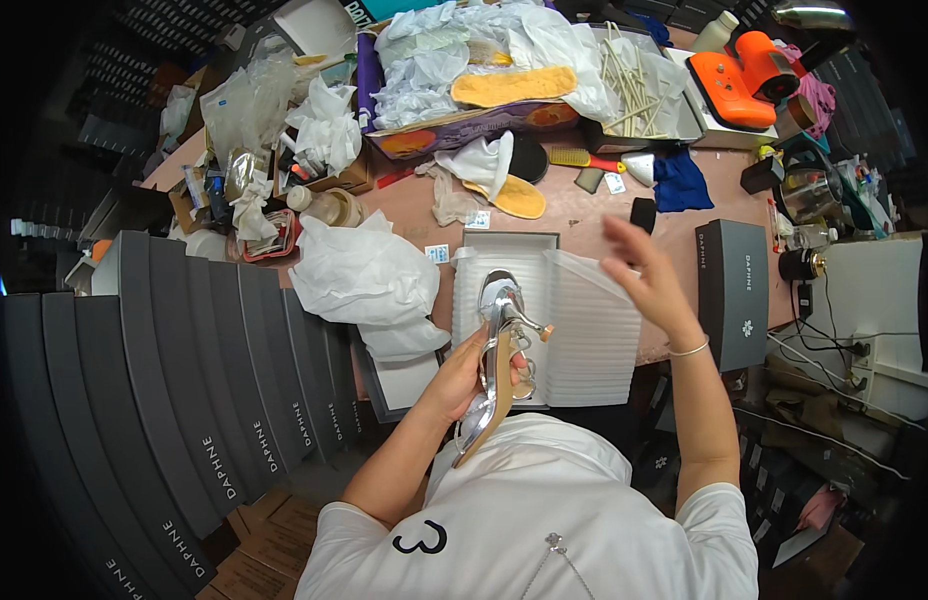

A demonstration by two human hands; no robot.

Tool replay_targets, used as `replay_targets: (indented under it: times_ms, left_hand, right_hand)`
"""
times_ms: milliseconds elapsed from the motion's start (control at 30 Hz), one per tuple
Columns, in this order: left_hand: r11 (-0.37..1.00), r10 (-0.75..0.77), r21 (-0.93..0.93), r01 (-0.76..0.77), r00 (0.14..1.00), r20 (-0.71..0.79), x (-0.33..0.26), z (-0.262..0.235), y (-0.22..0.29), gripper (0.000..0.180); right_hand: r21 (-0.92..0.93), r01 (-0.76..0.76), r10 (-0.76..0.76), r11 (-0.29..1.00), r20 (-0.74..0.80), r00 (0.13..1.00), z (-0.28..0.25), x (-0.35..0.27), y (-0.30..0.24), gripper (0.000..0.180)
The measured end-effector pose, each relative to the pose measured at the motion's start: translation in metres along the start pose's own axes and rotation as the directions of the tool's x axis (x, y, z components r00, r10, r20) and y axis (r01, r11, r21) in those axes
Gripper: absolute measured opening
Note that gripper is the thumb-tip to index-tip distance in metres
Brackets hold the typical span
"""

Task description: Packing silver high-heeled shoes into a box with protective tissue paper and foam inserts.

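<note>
My left hand [460,374] grips a silver high-heeled sandal [498,388] by its middle, its tan sole turned partly to the right and its heel sticking out toward the right. Under the sandal lies a grey shoebox [510,240], lined with white ribbed packing sheet [592,365] that spreads out over its right side. My right hand [644,280] is raised beyond the sheet's upper right corner, fingers apart and nothing in them. Crumpled white tissue paper [352,272] sits left of the box.
Dark shoeboxes [164,380] stand in a row at the left; one closed shoebox [732,300] is on the right. Farther back are a purple carton [424,138] full of tissue, an insole [524,198], a yellow-red brush [584,160], a blue cloth [682,182] and an orange device [726,88].
</note>
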State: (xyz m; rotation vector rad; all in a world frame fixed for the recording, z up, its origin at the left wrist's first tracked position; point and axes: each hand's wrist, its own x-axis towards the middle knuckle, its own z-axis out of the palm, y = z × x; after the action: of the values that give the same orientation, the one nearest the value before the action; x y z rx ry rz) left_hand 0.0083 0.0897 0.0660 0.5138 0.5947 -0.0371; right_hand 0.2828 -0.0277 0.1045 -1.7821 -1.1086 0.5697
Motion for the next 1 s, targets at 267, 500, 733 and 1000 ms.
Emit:
replay_targets:
  times_ms: [267,500,733,1000]
  left_hand:
    - [0.967,0.021,0.236,-0.097,0.952,0.306,-0.036,0.015,-0.011,0.095]
    - [0.987,0.045,0.145,-0.071,0.983,0.178,-0.031,0.006,-0.021,0.071]
    - [0.981,0.163,0.110,-0.157,0.986,-0.043,-0.023,-0.002,-0.026,0.063]
    - [0.969,0.242,-0.037,-0.246,0.966,-0.088,0.006,-0.014,-0.005,0.063]
  right_hand:
    - [-0.024,-0.223,0.217,0.975,-0.145,0.965,0.016,-0.017,0.051,0.021]
    - [-0.475,-0.054,0.063,0.879,0.002,0.998,0.018,0.041,0.105,0.014]
    - [-0.532,-0.054,0.264,0.845,0.326,0.908,0.060,0.035,0.128,0.020]
    - [0.021,-0.235,0.236,0.972,-0.096,0.967,0.079,0.158,0.098,0.021]
